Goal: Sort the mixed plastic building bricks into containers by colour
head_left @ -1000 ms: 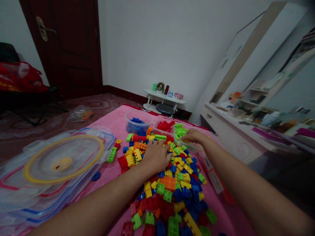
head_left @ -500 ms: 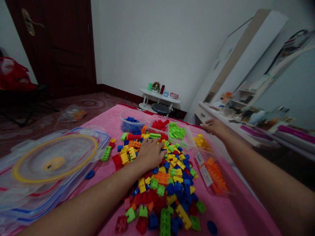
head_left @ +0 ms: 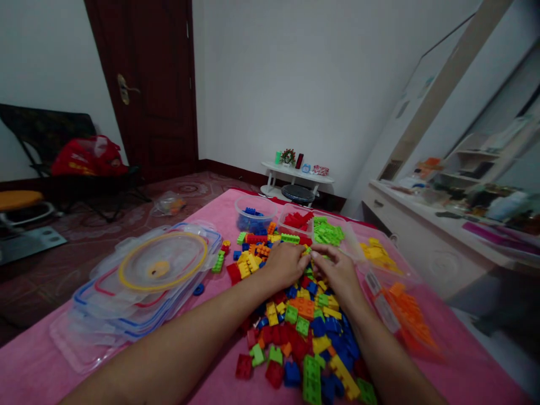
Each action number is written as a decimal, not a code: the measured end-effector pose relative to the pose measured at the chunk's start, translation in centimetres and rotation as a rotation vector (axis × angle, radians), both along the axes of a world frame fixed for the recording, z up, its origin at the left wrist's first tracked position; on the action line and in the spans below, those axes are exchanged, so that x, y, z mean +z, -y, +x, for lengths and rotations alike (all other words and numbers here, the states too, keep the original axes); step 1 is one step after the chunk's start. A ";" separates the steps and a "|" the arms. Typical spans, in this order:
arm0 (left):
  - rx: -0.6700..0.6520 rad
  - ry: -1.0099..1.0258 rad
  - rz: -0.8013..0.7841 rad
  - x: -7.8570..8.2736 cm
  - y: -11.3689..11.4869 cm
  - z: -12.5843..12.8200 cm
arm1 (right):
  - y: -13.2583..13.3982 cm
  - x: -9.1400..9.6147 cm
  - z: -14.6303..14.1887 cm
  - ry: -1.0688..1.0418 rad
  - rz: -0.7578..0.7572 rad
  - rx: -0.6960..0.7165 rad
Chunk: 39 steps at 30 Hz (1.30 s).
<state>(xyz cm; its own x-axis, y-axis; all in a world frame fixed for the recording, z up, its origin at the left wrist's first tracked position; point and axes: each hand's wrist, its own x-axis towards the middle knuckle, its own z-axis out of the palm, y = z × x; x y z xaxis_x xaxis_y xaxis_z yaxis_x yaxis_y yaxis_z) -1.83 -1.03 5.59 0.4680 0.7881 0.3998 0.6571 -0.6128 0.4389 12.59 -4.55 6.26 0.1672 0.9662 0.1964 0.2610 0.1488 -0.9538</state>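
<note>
A large heap of mixed toy building bricks (head_left: 302,307) in red, yellow, green, blue and orange lies on the pink cloth. My left hand (head_left: 286,263) is over the far part of the heap, its fingers bent down among the bricks and its thumb toward the right. Close beside it, my right hand (head_left: 338,275) reaches in with thumb and fingers drawn together. The fingertips of both hands nearly meet over a small yellow-green bit. What each hand holds is mostly hidden by the fingers.
Behind the heap stand a round tub of blue bricks (head_left: 255,214) and a box of red bricks (head_left: 296,218), with green bricks (head_left: 328,231) beside them. Yellow bricks (head_left: 378,255) and a box of orange bricks (head_left: 409,315) are at right. Stacked clear lids (head_left: 162,264) lie left.
My right hand has come from beyond the yellow bricks at the right to the heap beside my left hand. The left hand stays on the heap; the view has turned left.
</note>
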 end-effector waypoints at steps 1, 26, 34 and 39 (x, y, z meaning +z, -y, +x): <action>-0.017 0.007 -0.006 0.4 -0.2 -0.1 | 0.0 -0.2 0.1 -0.003 -0.012 0.008; 0.317 -0.248 -0.114 3.2 -5.4 -7.0 | 3.4 1.2 -3.6 0.719 0.351 0.480; 0.038 0.683 -0.868 4.3 -5.0 -5.7 | 4.5 1.2 -4.8 1.002 0.302 0.455; -0.040 0.929 -1.172 4.7 -4.2 -5.5 | 4.4 1.5 -4.1 1.053 0.249 0.454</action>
